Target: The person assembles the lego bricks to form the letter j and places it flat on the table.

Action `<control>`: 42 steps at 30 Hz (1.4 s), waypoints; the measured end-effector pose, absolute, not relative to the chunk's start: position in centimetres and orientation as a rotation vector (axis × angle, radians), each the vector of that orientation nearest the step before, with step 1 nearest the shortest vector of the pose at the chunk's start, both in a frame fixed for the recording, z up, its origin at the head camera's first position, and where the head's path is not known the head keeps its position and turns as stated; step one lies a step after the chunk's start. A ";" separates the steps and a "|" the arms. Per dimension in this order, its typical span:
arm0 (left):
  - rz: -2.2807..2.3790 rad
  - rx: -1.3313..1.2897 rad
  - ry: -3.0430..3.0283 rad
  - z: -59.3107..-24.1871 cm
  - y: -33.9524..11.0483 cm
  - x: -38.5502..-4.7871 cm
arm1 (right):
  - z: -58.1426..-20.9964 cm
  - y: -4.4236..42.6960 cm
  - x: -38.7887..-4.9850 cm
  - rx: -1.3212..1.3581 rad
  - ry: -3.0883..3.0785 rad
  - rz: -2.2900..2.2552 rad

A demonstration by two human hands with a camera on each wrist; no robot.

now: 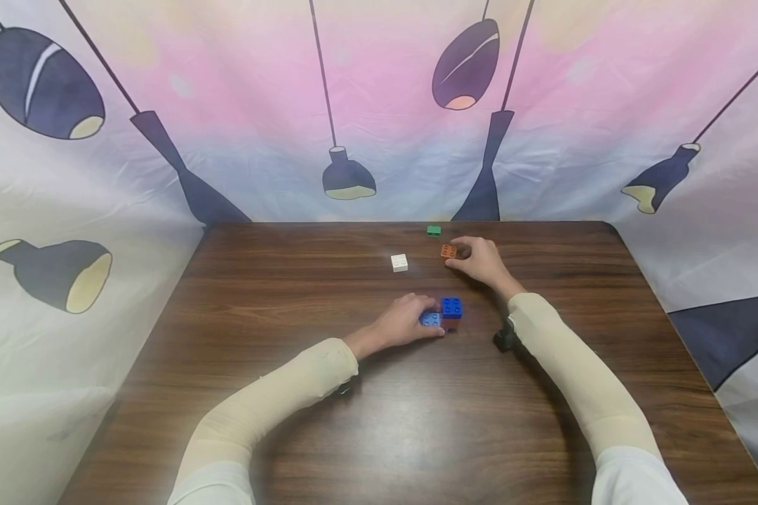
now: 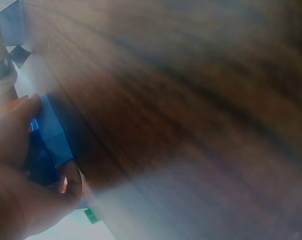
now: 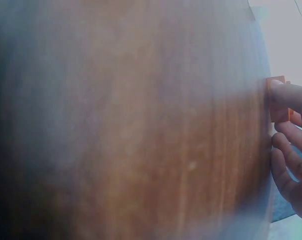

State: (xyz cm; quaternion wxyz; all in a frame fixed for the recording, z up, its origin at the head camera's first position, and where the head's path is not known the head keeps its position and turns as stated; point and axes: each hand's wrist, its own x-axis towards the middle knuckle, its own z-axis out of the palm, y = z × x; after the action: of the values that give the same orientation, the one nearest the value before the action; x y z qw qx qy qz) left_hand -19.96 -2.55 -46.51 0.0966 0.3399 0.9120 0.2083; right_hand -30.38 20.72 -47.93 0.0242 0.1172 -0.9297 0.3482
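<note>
In the head view the left hand (image 1: pixel 407 320) grips a light blue brick (image 1: pixel 431 319) against a stack with a dark blue brick (image 1: pixel 451 306) on top and an orange part beneath. The left wrist view shows thumb and fingers of the left hand (image 2: pixel 21 165) around blue bricks (image 2: pixel 54 131). Farther back, the right hand (image 1: pixel 480 261) pinches an orange brick (image 1: pixel 448 251) between thumb and finger. That orange brick (image 3: pixel 278 100) also shows in the right wrist view, held by the right hand (image 3: pixel 293 135) near the table surface.
A white brick (image 1: pixel 399 263) lies on the brown table (image 1: pixel 278 421), left of the orange brick. Near the table's back edge sits a green brick (image 1: pixel 434 231). A printed cloth (image 1: pixel 259 91) hangs behind the table.
</note>
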 end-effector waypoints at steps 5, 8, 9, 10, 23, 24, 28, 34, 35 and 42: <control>0.620 1.016 2.703 -46.4 -2.5 -20.0 | -47.9 20.7 -30.3 0.363 -2.881 1.066; 0.617 1.022 2.702 -46.5 -2.4 -20.0 | -47.8 20.7 -30.2 0.364 -2.882 1.058; 0.616 1.022 2.700 -46.5 -2.4 -20.0 | -47.8 20.7 -30.2 0.364 -2.882 1.056; 0.615 1.021 2.700 -46.5 -2.4 -20.0 | -47.8 20.8 -30.2 0.364 -2.881 1.058; 0.626 1.048 2.701 -46.5 -2.4 -20.0 | -47.6 21.4 -29.7 0.417 -2.837 1.072; 0.627 1.049 2.702 -46.5 -2.4 -20.0 | -47.6 21.6 -29.7 0.421 -2.837 1.073; 0.620 1.039 2.704 -46.5 -2.4 -19.9 | -47.3 21.9 -29.3 0.433 -2.837 1.065; 0.616 1.020 2.701 -46.4 -2.5 -19.9 | -46.6 22.1 -28.5 0.467 -2.817 1.074; 0.618 1.020 2.702 -46.4 -2.5 -19.9 | -46.5 22.1 -28.4 0.470 -2.815 1.077; 0.639 1.033 2.697 -46.5 -2.5 -20.0 | -45.7 22.1 -27.5 0.498 -2.804 1.063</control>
State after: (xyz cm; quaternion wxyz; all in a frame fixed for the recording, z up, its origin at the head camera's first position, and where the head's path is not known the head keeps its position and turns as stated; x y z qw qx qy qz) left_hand -20.00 -2.50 -46.53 0.0917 0.3478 0.9079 0.2152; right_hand -27.53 22.09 -45.74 0.0509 0.1637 -0.9212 0.3492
